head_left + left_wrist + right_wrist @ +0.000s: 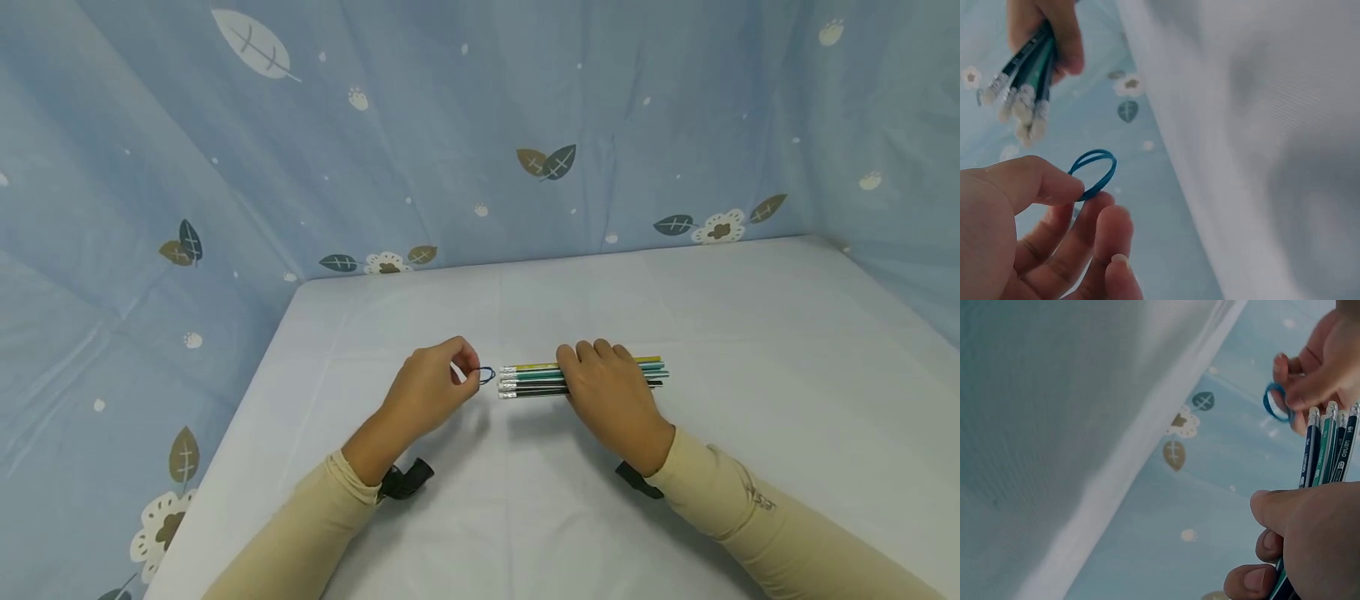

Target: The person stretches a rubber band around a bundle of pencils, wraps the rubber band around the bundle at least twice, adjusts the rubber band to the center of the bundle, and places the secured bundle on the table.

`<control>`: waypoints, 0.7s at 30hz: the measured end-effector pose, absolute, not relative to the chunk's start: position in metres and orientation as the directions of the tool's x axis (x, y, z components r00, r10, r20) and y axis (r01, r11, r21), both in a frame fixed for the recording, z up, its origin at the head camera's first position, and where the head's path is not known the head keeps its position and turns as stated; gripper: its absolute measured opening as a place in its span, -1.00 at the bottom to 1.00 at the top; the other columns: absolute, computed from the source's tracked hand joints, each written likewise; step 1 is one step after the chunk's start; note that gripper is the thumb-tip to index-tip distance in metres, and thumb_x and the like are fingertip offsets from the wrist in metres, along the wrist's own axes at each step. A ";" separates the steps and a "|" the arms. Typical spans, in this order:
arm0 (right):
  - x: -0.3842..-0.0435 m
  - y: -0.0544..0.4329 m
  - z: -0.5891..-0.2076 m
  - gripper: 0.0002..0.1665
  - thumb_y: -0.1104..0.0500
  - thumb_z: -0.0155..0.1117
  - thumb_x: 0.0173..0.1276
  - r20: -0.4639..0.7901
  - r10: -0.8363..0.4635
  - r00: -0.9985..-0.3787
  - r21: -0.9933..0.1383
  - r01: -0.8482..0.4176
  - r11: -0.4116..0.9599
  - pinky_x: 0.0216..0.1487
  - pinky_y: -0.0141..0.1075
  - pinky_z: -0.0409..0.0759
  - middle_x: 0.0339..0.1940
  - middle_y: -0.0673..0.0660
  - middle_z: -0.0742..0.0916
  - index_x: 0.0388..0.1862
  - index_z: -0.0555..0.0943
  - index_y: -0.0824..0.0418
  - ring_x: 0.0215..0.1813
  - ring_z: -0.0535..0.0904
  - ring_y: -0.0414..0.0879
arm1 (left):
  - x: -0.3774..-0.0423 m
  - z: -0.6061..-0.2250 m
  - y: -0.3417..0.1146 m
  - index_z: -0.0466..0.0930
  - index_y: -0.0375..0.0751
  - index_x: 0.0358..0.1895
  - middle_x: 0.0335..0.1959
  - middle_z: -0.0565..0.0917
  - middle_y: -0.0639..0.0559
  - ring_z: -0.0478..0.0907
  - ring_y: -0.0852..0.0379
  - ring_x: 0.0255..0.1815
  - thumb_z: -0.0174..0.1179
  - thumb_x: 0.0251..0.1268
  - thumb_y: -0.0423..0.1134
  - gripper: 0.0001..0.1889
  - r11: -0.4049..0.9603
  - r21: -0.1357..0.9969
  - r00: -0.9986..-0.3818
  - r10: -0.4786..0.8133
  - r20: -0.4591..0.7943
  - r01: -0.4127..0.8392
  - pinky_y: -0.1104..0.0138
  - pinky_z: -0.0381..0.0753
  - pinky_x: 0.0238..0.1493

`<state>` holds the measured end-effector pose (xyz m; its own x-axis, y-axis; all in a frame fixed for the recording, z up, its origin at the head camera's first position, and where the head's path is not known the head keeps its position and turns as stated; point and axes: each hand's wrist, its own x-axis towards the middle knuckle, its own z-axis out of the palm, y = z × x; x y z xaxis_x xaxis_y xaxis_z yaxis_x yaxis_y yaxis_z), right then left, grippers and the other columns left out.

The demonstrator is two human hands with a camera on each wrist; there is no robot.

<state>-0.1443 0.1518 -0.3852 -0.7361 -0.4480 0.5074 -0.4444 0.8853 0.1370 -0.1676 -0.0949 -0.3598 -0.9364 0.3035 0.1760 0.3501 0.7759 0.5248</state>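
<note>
Between thumb and index finger, my left hand (429, 387) pinches a thin blue elastic band (1099, 170), looped double into a small ring. Several pencils (532, 380) in yellow, green and black lie together in the grip of my right hand (611, 396), held sideways above the table. Their white eraser ends (1024, 119) with silver ferrules point toward my left hand. In the head view the band is just left of the erasers, with a small gap. My right fingers (1254, 575) wrap round the middle of the bundle and hide that part.
A white cloth covers the table (465, 533). Behind it and to the left hangs a blue curtain (450, 100) with leaf and flower prints. Dark wrist-camera mounts (407, 481) show beneath both wrists, next to the beige sleeves (300, 533).
</note>
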 end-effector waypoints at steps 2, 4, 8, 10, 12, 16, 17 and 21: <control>-0.145 0.153 -0.386 -0.62 0.28 0.55 0.08 0.507 -0.446 -0.738 0.137 -0.442 0.887 -0.49 -0.24 0.42 -0.56 0.13 0.58 -0.38 0.44 0.24 -0.51 0.43 -0.03 | -0.169 -0.358 -0.088 0.57 0.03 -0.32 -0.41 0.67 0.26 0.54 0.29 -0.44 0.28 0.26 -0.27 -0.91 0.759 0.541 -0.931 0.312 0.188 0.363 0.37 0.55 -0.40; -0.145 0.153 -0.385 -0.63 0.28 0.54 0.10 0.508 -0.443 -0.739 0.136 -0.439 0.888 -0.48 -0.24 0.42 -0.56 0.13 0.59 -0.38 0.44 0.25 -0.51 0.43 -0.03 | -0.171 -0.357 -0.083 0.57 0.02 -0.31 -0.42 0.67 0.25 0.54 0.28 -0.43 0.27 0.26 -0.28 -0.91 0.743 0.557 -0.928 0.313 0.200 0.371 0.37 0.55 -0.40; -0.146 0.154 -0.384 -0.64 0.28 0.54 0.10 0.505 -0.436 -0.744 0.129 -0.435 0.891 -0.48 -0.22 0.44 -0.55 0.14 0.60 -0.37 0.45 0.25 -0.51 0.44 -0.03 | -0.172 -0.357 -0.078 0.57 0.00 -0.30 -0.41 0.67 0.22 0.54 0.26 -0.43 0.26 0.27 -0.29 -0.93 0.716 0.596 -0.931 0.303 0.202 0.362 0.36 0.55 -0.41; -0.146 0.155 -0.384 -0.64 0.28 0.54 0.10 0.501 -0.434 -0.749 0.126 -0.433 0.893 -0.47 -0.22 0.45 -0.54 0.14 0.61 -0.37 0.45 0.25 -0.51 0.45 -0.03 | -0.172 -0.358 -0.078 0.58 -0.01 -0.29 -0.41 0.67 0.21 0.54 0.25 -0.43 0.26 0.28 -0.29 -0.93 0.708 0.612 -0.935 0.298 0.192 0.352 0.36 0.56 -0.41; -0.146 0.156 -0.384 -0.62 0.28 0.56 0.08 0.496 -0.428 -0.755 0.122 -0.427 0.896 -0.46 -0.21 0.48 -0.53 0.14 0.62 -0.36 0.46 0.25 -0.50 0.46 -0.02 | -0.173 -0.357 -0.077 0.59 -0.02 -0.29 -0.40 0.67 0.21 0.55 0.23 -0.42 0.27 0.29 -0.28 -0.94 0.698 0.628 -0.937 0.297 0.184 0.344 0.35 0.56 -0.40; -0.145 0.156 -0.384 -0.60 0.28 0.58 0.05 0.483 -0.423 -0.767 0.118 -0.422 0.899 -0.43 -0.19 0.54 -0.53 0.15 0.63 -0.35 0.46 0.26 -0.50 0.48 -0.01 | -0.174 -0.355 -0.081 0.62 -0.04 -0.25 -0.38 0.70 0.21 0.59 0.23 -0.41 0.27 0.32 -0.26 -0.97 0.684 0.647 -0.938 0.304 0.169 0.338 0.34 0.58 -0.39; -0.145 0.156 -0.383 -0.59 0.28 0.59 0.04 0.481 -0.422 -0.769 0.116 -0.421 0.900 -0.42 -0.18 0.56 -0.52 0.15 0.63 -0.35 0.46 0.26 -0.49 0.49 -0.01 | -0.174 -0.355 -0.081 0.63 -0.05 -0.24 -0.37 0.71 0.20 0.60 0.23 -0.41 0.27 0.32 -0.25 -0.97 0.682 0.648 -0.937 0.308 0.164 0.338 0.34 0.58 -0.38; -0.148 0.156 -0.382 -0.60 0.29 0.59 0.05 0.475 -0.425 -0.771 0.116 -0.424 0.898 -0.39 -0.15 0.60 -0.50 0.16 0.65 -0.32 0.48 0.27 -0.48 0.52 0.01 | -0.175 -0.353 -0.084 0.66 -0.06 -0.21 -0.34 0.75 0.17 0.62 0.24 -0.40 0.26 0.34 -0.25 -0.97 0.692 0.639 -0.937 0.311 0.157 0.336 0.36 0.59 -0.36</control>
<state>-0.1476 0.1556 -0.3820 -0.7707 -0.4248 0.4748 -0.4235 0.8984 0.1164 -0.1755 -0.0837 -0.3529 -0.9374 0.3110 0.1565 0.3362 0.6915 0.6393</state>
